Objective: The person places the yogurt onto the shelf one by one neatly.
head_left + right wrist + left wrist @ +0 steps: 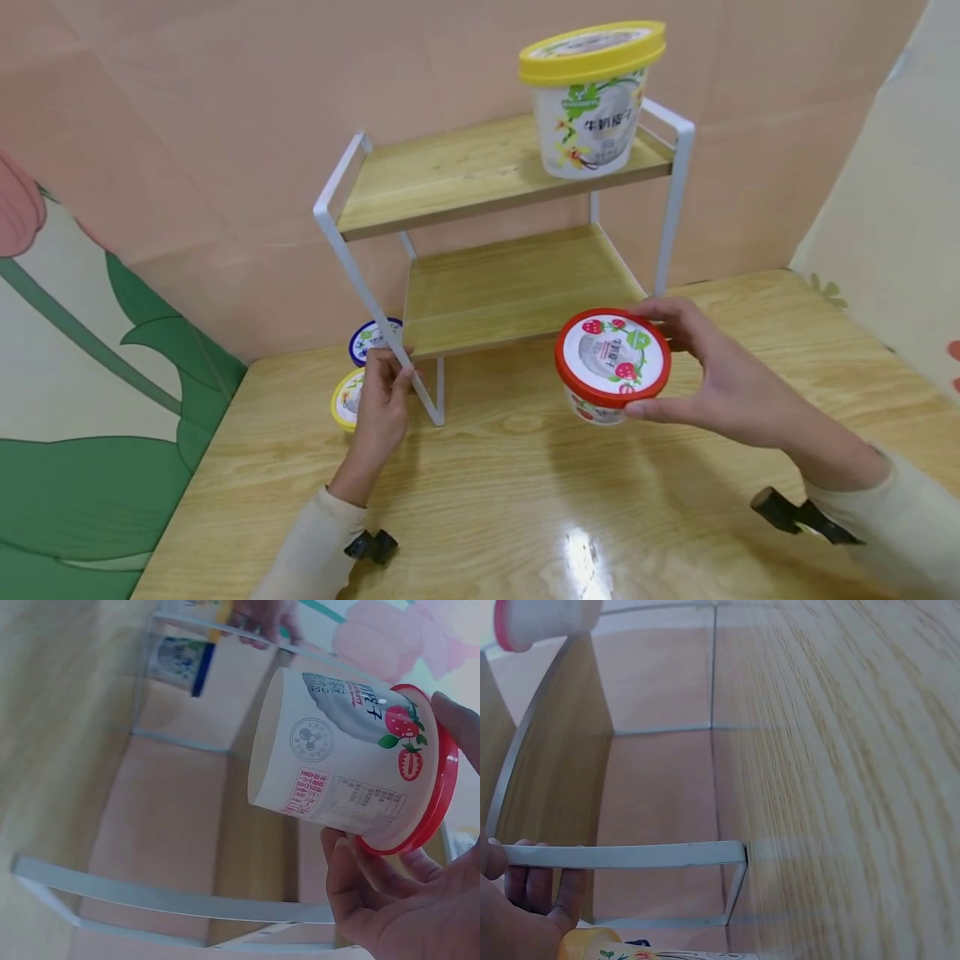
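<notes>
The right hand pinches a red-lidded tub by its rim, thumb on the near side and fingers on the far side. The tub is in the air above the wooden surface, just in front of the lower shelf of a 2-shelf rack. Its lid has a bright red edge around a white top printed with strawberries, a green emblem and a grey round patch bearing dark characters. The body is white and narrows toward the base. In the right wrist view its side shows 1 whole strawberry above 1 cut strawberry, green leaves, a grey patch with dark lettering, a round grey seal, a block of red print and a small table of fine text.

The left hand pinches the rack's white front left post between thumb and fingers. Left of that post, 2 more tubs are partly hidden: 1 blue-lidded tub and, nearer, 1 small-looking yellow-lidded tub. A larger-looking yellow-lidded tub stands upright at the right end of the upper shelf.
</notes>
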The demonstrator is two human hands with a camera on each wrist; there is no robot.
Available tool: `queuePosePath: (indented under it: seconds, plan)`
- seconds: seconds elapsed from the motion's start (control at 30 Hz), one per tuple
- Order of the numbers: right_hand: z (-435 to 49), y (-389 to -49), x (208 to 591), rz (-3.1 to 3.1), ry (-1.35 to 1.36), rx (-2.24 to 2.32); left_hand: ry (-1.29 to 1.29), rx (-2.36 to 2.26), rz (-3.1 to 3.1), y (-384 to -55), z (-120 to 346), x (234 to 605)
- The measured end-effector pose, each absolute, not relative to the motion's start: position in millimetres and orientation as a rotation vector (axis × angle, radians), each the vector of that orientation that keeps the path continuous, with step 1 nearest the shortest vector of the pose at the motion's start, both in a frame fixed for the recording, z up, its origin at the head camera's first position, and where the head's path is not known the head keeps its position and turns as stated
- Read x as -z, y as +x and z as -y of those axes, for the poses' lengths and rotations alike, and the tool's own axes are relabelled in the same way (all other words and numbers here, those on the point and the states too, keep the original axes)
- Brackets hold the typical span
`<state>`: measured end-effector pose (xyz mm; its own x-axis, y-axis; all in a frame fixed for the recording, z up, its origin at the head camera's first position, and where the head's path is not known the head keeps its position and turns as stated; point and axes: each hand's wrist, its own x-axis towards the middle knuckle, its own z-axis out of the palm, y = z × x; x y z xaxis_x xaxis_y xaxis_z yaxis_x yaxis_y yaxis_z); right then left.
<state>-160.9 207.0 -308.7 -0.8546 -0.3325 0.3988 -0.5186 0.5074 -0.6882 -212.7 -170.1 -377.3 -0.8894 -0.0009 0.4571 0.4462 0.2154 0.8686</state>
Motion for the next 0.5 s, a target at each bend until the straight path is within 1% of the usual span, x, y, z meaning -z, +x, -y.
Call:
queuePosePath:
  seconds: [0.33, 0.5]
  plan:
    - [-196, -165, 272, 2.35, 0.719, -1.415, -0.442, 1.728, 2.113, -214, 170, 379]
    - [-189, -172, 265, 2.309, 0.7, -1.429, -0.452, 1.732, 2.121, -213, 171, 379]
